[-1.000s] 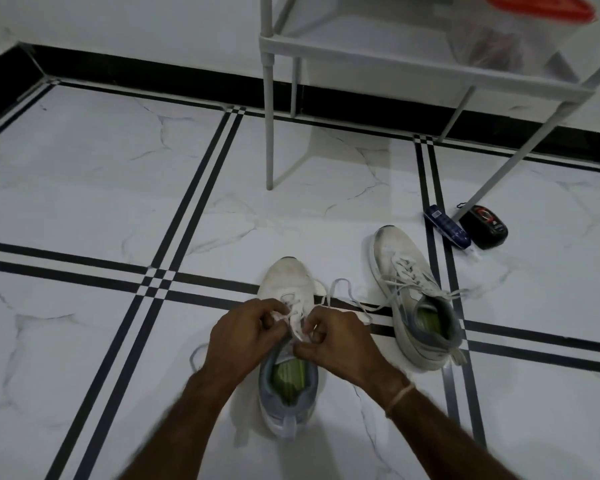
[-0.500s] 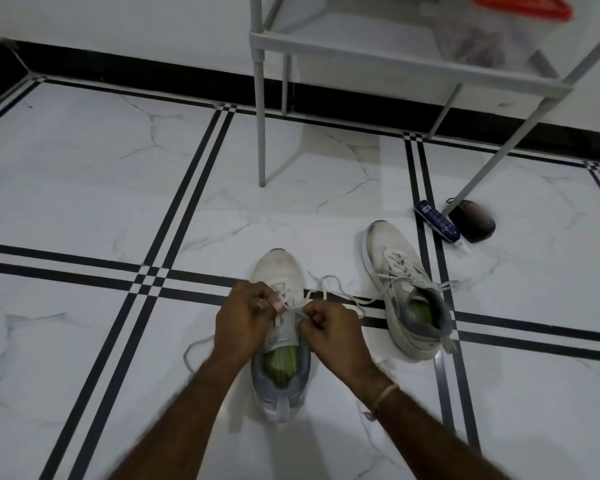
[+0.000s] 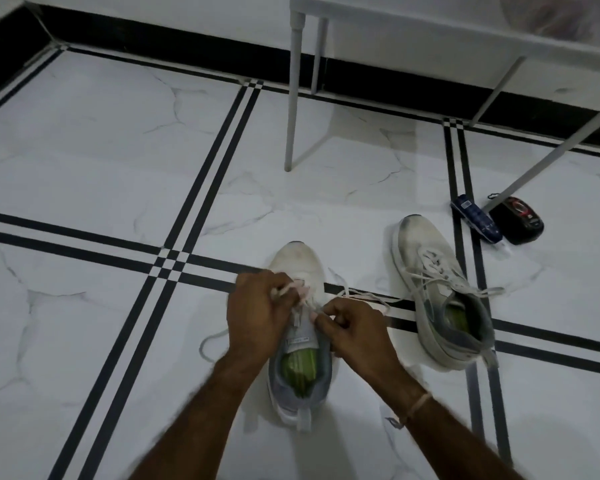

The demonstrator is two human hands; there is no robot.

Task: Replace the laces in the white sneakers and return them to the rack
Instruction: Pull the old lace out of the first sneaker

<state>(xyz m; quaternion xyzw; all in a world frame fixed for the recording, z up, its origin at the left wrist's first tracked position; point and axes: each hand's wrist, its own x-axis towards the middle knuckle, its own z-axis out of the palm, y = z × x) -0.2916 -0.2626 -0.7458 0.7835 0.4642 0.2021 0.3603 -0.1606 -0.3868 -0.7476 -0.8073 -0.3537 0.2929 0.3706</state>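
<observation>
A white sneaker (image 3: 300, 261) with a grey heel and green insole stands on the floor, toe pointing away from me. My left hand (image 3: 257, 313) grips a stretch of its white lace (image 3: 293, 287) over the eyelets. My right hand (image 3: 354, 327) pinches another part of the lace just right of the tongue. Loose lace trails off on both sides of the shoe. The second white sneaker (image 3: 430, 271) lies to the right, laced, with its ends spread on the tiles.
The white rack (image 3: 293, 98) stands on thin legs against the far wall, above and behind the shoes. A blue tube (image 3: 477, 218) and a black and red object (image 3: 516, 220) lie by the rack's right leg. White marble tiles with black stripes cover the floor.
Both hands have stayed on the near sneaker's lace, shifting slightly toward the toe. The camera has tilted down, so the rack's shelf has mostly left the view.
</observation>
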